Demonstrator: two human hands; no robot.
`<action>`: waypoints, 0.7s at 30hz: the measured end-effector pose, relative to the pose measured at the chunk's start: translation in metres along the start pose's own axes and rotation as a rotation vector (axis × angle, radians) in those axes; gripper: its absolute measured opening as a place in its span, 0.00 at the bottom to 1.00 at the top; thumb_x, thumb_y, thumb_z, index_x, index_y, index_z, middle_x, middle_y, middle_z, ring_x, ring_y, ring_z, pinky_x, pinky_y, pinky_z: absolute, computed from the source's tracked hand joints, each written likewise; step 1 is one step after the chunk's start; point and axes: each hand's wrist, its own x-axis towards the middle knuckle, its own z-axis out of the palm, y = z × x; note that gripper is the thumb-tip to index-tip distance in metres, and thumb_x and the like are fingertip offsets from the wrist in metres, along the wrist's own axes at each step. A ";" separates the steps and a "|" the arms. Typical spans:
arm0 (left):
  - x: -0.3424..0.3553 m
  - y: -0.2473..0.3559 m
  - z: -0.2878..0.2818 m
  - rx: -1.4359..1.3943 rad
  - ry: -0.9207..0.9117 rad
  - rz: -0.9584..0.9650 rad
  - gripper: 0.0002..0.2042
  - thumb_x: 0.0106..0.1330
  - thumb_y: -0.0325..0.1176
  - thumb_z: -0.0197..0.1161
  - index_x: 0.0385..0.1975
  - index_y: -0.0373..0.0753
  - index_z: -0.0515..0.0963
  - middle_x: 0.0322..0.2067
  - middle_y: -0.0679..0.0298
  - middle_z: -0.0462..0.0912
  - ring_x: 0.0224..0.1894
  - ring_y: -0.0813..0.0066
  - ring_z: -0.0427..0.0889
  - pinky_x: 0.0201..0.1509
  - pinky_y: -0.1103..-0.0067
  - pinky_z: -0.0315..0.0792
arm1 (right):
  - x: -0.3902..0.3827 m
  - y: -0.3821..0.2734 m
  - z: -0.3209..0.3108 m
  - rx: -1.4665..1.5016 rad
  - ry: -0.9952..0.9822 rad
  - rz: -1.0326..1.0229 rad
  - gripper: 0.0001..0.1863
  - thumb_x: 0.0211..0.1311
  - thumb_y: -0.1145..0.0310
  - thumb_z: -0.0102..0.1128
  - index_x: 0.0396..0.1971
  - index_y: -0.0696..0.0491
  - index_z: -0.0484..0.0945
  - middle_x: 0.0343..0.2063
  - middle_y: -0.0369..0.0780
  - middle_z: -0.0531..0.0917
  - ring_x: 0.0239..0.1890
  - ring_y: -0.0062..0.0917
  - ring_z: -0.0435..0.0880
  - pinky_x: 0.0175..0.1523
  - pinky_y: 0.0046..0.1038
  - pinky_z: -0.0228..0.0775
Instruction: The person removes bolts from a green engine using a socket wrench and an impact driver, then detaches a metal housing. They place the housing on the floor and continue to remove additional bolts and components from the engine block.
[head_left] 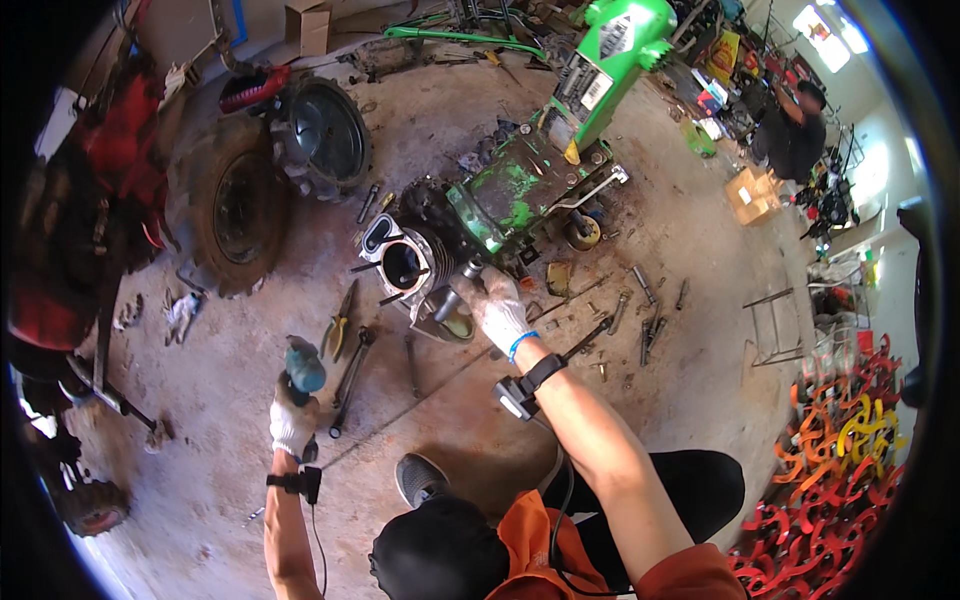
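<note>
My left hand (291, 415), in a white knit glove, is wrapped round a teal-and-black power tool (304, 366), held over the floor beside the pliers. My right hand (497, 308), gloved too, reaches to the base of the engine cylinder (405, 266). Its fingers are closed at a small shiny metal socket (472, 268), partly hidden by the fingertips. The cylinder's open bore faces up, with studs standing round it. It joins a worn green machine body (515, 195) with a bright green cover (610, 75) at its far end.
Yellow-handled pliers (338, 328) and a long wrench (352, 380) lie between my hands. Sockets and bolts (650, 335) are scattered at right. A large tyre (235, 205) stands at left. Curved red and yellow blades (830, 460) are piled at lower right. Another person (790, 130) is at far right.
</note>
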 end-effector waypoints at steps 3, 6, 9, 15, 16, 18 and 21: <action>-0.012 0.044 -0.040 -0.239 -0.039 -0.112 0.25 0.65 0.31 0.71 0.62 0.32 0.77 0.41 0.56 0.89 0.38 0.63 0.88 0.45 0.65 0.83 | -0.005 0.019 0.011 0.108 0.073 -0.091 0.15 0.76 0.63 0.73 0.50 0.57 0.83 0.33 0.36 0.86 0.33 0.21 0.84 0.38 0.29 0.81; -0.026 0.116 -0.082 -0.564 -0.198 -0.028 0.18 0.72 0.24 0.64 0.61 0.34 0.76 0.38 0.63 0.83 0.31 0.74 0.81 0.36 0.75 0.77 | -0.004 0.038 0.016 0.079 0.105 -0.053 0.12 0.75 0.64 0.73 0.49 0.55 0.83 0.33 0.36 0.87 0.32 0.22 0.83 0.38 0.31 0.79; -0.022 0.203 -0.112 -0.387 -0.284 0.026 0.20 0.73 0.27 0.69 0.63 0.34 0.76 0.43 0.62 0.85 0.39 0.72 0.85 0.44 0.72 0.81 | 0.006 0.048 0.018 0.155 0.025 0.022 0.15 0.74 0.61 0.74 0.51 0.54 0.84 0.38 0.41 0.91 0.35 0.23 0.87 0.41 0.32 0.80; 0.025 0.355 -0.102 0.356 -0.524 0.535 0.24 0.65 0.34 0.79 0.60 0.37 0.83 0.47 0.54 0.91 0.45 0.60 0.89 0.55 0.69 0.82 | 0.004 0.043 0.017 0.208 0.006 -0.033 0.13 0.71 0.64 0.76 0.48 0.54 0.85 0.35 0.40 0.91 0.34 0.23 0.86 0.43 0.30 0.79; 0.032 0.375 -0.091 0.361 -0.536 0.539 0.25 0.64 0.37 0.81 0.60 0.37 0.82 0.43 0.51 0.92 0.41 0.54 0.92 0.48 0.67 0.85 | 0.001 0.042 0.014 0.210 0.007 -0.071 0.13 0.71 0.64 0.76 0.48 0.53 0.85 0.34 0.39 0.90 0.34 0.22 0.86 0.42 0.30 0.79; 0.043 0.413 -0.069 0.457 -0.586 0.346 0.27 0.63 0.39 0.82 0.60 0.37 0.83 0.43 0.48 0.93 0.42 0.54 0.93 0.48 0.65 0.85 | -0.003 0.037 0.011 0.311 -0.038 -0.011 0.14 0.70 0.63 0.77 0.48 0.54 0.86 0.32 0.40 0.91 0.34 0.25 0.86 0.44 0.33 0.79; 0.063 0.459 -0.033 0.612 -0.639 0.243 0.21 0.66 0.43 0.78 0.55 0.39 0.87 0.40 0.48 0.93 0.43 0.55 0.93 0.50 0.67 0.84 | -0.006 0.033 0.008 0.439 -0.036 -0.061 0.15 0.69 0.62 0.77 0.48 0.54 0.86 0.30 0.40 0.91 0.34 0.30 0.88 0.46 0.34 0.80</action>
